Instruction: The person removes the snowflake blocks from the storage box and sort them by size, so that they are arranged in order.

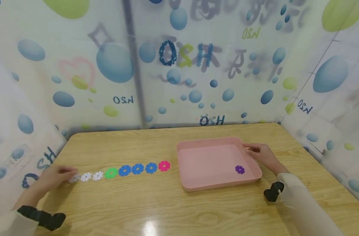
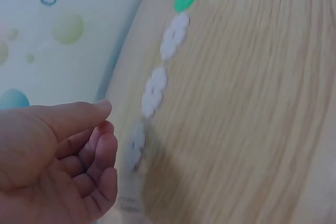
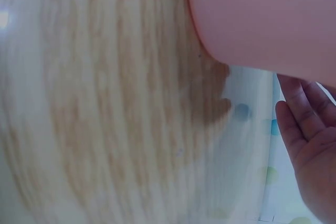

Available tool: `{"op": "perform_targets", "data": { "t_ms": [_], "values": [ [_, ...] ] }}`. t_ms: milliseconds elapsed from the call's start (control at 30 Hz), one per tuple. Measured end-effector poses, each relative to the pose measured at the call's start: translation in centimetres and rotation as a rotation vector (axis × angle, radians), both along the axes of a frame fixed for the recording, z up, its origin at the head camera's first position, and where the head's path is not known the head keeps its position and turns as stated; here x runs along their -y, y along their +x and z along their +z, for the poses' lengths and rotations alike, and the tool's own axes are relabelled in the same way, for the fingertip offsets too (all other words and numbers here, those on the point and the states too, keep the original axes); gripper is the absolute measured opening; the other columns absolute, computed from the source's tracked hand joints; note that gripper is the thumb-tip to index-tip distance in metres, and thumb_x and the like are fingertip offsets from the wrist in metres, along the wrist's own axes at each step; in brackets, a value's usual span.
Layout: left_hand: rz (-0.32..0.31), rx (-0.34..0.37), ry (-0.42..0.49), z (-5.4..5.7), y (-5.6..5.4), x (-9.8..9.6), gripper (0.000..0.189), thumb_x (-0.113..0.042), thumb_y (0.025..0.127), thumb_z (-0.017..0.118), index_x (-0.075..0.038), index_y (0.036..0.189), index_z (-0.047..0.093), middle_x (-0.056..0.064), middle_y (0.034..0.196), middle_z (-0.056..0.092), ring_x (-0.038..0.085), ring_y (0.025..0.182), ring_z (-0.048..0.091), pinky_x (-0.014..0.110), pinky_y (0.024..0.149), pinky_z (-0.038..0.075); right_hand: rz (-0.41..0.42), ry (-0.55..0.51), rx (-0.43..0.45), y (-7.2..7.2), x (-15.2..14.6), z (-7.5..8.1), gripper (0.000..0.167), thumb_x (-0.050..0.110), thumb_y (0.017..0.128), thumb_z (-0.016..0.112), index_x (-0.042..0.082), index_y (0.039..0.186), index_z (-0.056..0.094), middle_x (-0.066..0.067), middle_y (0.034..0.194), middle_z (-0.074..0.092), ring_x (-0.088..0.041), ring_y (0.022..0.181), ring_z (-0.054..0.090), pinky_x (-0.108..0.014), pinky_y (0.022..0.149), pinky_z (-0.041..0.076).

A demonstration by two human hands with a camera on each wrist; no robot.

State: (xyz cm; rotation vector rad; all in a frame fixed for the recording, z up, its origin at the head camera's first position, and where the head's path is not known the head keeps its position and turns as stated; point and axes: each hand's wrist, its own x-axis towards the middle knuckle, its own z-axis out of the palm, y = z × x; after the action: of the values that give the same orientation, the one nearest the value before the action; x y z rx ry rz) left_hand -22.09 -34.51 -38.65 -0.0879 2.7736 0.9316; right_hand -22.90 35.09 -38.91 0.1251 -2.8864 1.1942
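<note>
My left hand (image 1: 53, 178) is at the left end of a row of flat, notched flower-shaped plastic discs. In the left wrist view its fingers are loosely curled, with nothing visible between thumb and fingertips. Just beyond them a white disc (image 2: 136, 144) lies in the hand's shadow. The row continues rightward with two more white discs (image 1: 86, 177), a green one (image 1: 111, 173), three blue ones (image 1: 137, 168) and a pinkish-red one (image 1: 164, 166). My right hand (image 1: 263, 155) holds the right rim of a shallow pink tray (image 1: 209, 164). Inside the tray lies one purple disc (image 1: 240, 169).
A wood-grain table (image 1: 132, 206) bears the row and the tray. Behind it and along both sides hangs a pale curtain (image 1: 173, 82) printed with blue and green drops, close to the table's edges. Each wrist wears a black device (image 1: 42, 218).
</note>
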Motion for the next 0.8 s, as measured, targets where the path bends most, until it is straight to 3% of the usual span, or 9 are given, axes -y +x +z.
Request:
{"op": "perform_targets", "data": {
  "t_ms": [200,400,600,800],
  "values": [
    [-0.133,-0.053,0.047,1.4,0.4,-3.8,0.045,-0.029,0.093,0.053,0.013,0.11,0.053,0.016,0.098,0.06,0.021,0.082,0.055,0.033,0.064,0.046,-0.002,0.002,-0.001,0.0,-0.1,-0.1,0.036,0.012,0.092,0.055,-0.003,0.125,0.052,-0.026,0.12,0.053,-0.025,0.089,0.053,-0.019,0.068,0.046],
    [-0.249,-0.147,0.118,2.5,0.2,-8.3,0.031,-0.02,0.092,0.056,0.009,0.103,0.056,0.011,0.089,0.06,0.021,0.078,0.056,0.032,0.064,0.047,-0.009,-0.005,0.008,0.0,0.0,-0.1,0.036,0.013,0.093,0.054,-0.003,0.126,0.052,-0.026,0.121,0.053,-0.027,0.093,0.054,-0.019,0.07,0.047],
    [-0.37,-0.169,0.227,3.0,-0.5,-12.6,0.024,-0.015,0.091,0.058,0.007,0.1,0.058,0.01,0.086,0.06,0.025,0.078,0.057,0.034,0.066,0.048,-0.019,-0.008,0.016,0.1,0.0,0.0,0.037,0.013,0.093,0.055,-0.002,0.126,0.052,-0.025,0.121,0.053,-0.027,0.092,0.053,-0.02,0.07,0.047],
    [-0.447,-0.163,0.274,3.0,-1.3,-17.3,0.018,-0.012,0.089,0.059,0.005,0.096,0.059,0.008,0.082,0.059,0.026,0.076,0.056,0.032,0.065,0.047,-0.023,-0.005,0.022,0.0,-0.1,-0.1,0.037,0.014,0.093,0.055,-0.002,0.127,0.052,-0.025,0.121,0.053,-0.026,0.092,0.053,-0.02,0.071,0.046]
  ]
}}
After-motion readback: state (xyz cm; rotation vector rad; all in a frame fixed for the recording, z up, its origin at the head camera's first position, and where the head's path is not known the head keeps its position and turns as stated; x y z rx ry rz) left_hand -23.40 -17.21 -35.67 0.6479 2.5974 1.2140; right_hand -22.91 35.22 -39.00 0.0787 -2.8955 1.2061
